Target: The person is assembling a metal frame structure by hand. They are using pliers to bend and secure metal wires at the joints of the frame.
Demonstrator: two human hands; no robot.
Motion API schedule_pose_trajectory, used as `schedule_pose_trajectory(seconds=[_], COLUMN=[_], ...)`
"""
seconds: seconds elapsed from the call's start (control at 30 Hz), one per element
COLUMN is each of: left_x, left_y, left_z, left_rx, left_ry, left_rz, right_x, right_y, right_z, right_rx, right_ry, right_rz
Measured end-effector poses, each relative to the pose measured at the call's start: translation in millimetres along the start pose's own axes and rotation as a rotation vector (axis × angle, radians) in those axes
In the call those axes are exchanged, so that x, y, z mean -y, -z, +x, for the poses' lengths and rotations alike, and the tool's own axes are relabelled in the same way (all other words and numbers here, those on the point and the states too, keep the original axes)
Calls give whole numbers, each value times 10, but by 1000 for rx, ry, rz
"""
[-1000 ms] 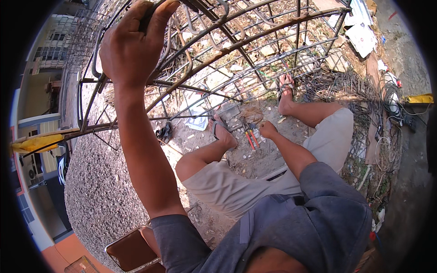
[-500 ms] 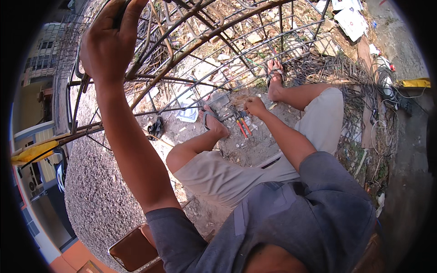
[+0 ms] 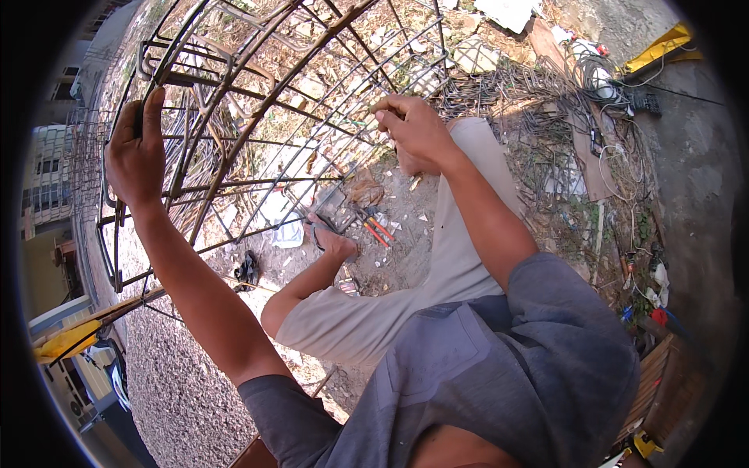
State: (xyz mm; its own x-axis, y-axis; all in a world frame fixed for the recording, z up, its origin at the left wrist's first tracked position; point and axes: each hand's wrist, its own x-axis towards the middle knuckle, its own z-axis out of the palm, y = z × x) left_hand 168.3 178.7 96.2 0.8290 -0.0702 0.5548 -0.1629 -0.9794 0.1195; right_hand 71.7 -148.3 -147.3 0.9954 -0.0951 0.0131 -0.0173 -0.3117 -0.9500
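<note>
Rebar cage (image 3: pixel 266 101), made of rusty and dark bars, spans the space from the left hand (image 3: pixel 134 156) across to just left of and above the right hand (image 3: pixel 417 129). Far below the left hand and to its left hangs a yellow cloth (image 3: pixel 74 341). The left hand itself is closed on a dark bar at the cage's left end, thumb on one side and fingers on the other. Well below it, a pile of grey gravel (image 3: pixel 183 374) spreads out. Below and right of that hand lie a crumpled black thing (image 3: pixel 247 267) and then a white sheet (image 3: pixel 287 234). Between the hands and lower than both is a sandalled foot (image 3: pixel 337 248); beside it, red-handled pliers (image 3: pixel 378 228) lie below and left of the right hand. The right hand has its fingers curled, thumb near the forefinger; whether they pinch anything I cannot tell. Right of it come a heap of thin rods (image 3: pixel 499 100), a brown board (image 3: pixel 595 178), a coiled cable (image 3: pixel 597 78) and, farthest off, yellow sheeting (image 3: pixel 663 47).
</note>
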Motion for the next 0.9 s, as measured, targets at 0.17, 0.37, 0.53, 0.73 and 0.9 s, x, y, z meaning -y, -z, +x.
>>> schedule_pose_trajectory(seconds=[0.17,0.37,0.53,0.73,0.9], left_x=[514,662,936,1475,1205], left_y=[-224,-318,-363,-313,-410], left_z=[132,385,764,1019,1166], left_rx=[-52,62,89,113,84], left_ry=[-58,-123,-133,-112,-26], left_rz=[-119,-288,-213,-252,-174], right_x=[-71,-2664,-4550,-5231,-4537], right_y=[925,1398,1296,692,1020], right_z=[102,-342,-1481,-2031,-2032], right_rx=[-219,-176,667,-60,-323], right_ry=[66,-693,-487,-901,-1100], right_rz=[10,70,-1079,-679,-378])
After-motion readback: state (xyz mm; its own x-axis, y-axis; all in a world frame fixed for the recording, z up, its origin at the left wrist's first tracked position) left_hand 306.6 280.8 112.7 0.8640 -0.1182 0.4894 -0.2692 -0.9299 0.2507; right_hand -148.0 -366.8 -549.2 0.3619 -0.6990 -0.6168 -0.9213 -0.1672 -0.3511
